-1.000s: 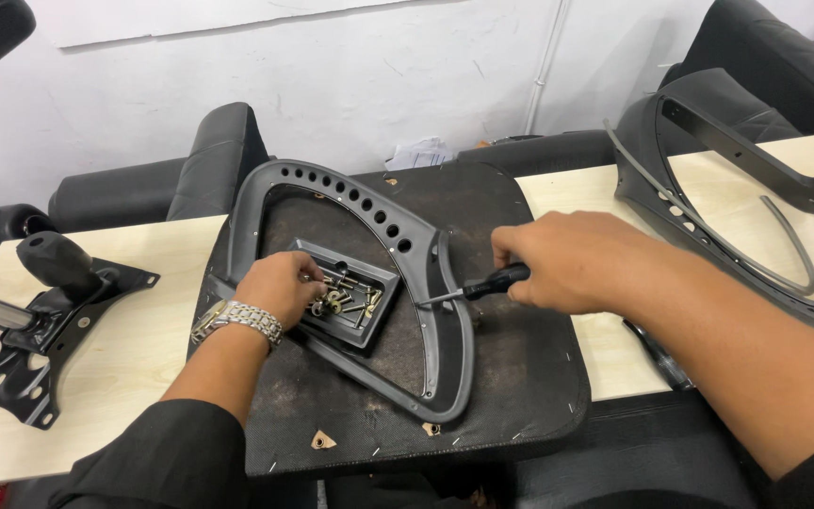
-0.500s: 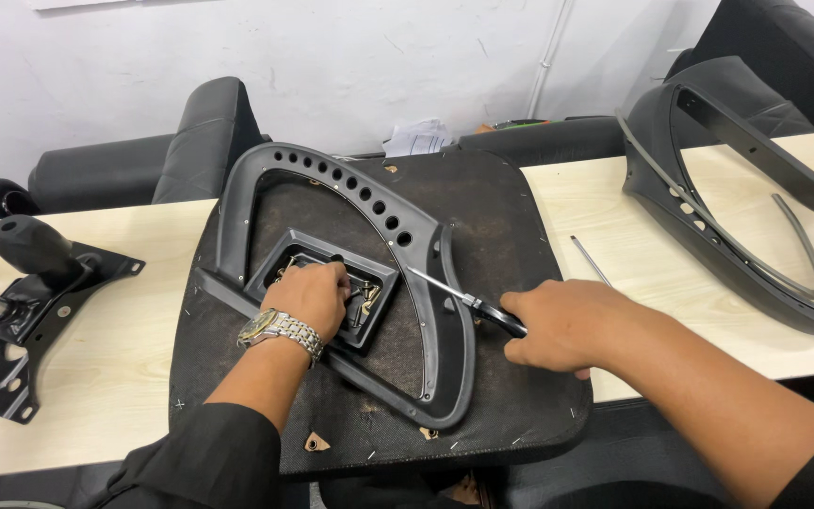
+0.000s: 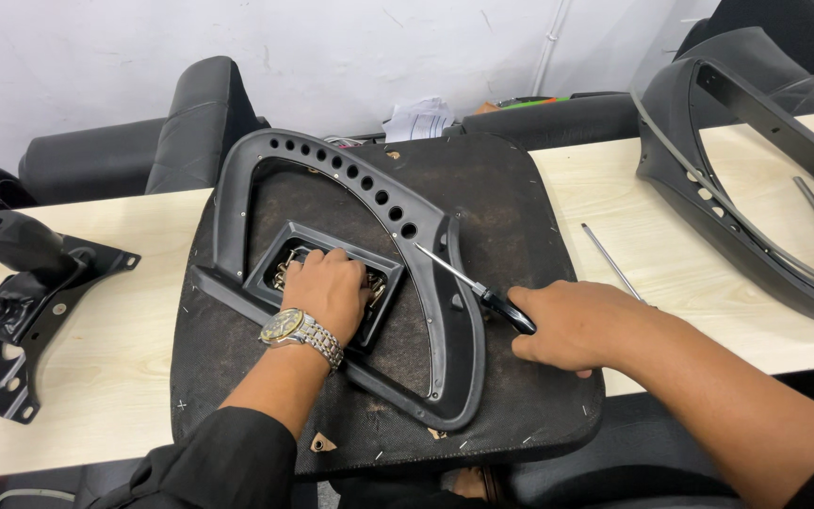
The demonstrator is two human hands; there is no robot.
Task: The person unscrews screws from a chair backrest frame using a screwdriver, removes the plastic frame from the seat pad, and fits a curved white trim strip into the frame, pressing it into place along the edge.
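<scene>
My left hand (image 3: pixel 327 288), with a metal watch on its wrist, rests over the small rectangular tray (image 3: pixel 286 242) in the black plastic armrest frame (image 3: pixel 350 174); metal screws show at its fingers. The frame lies on the upturned dark seat base (image 3: pixel 511 207). My right hand (image 3: pixel 572 325) is shut on the black handle of a screwdriver (image 3: pixel 468 285), resting on the seat base beside the frame. The screwdriver's metal shaft points up-left across the frame's curved bar.
A black metal chair mechanism (image 3: pixel 21 283) lies at the left on the pale wooden table (image 3: pixel 115 368). A second armrest frame (image 3: pixel 746 179) lies at the right, with a thin metal rod (image 3: pixel 611 261) near it. Black chair backs (image 3: pixel 171 132) and crumpled paper (image 3: pixel 418 120) stand behind.
My right hand has drawn the screwdriver away from the tray, down and right onto the seat base. My left hand stays on the tray. The view has shifted slightly.
</scene>
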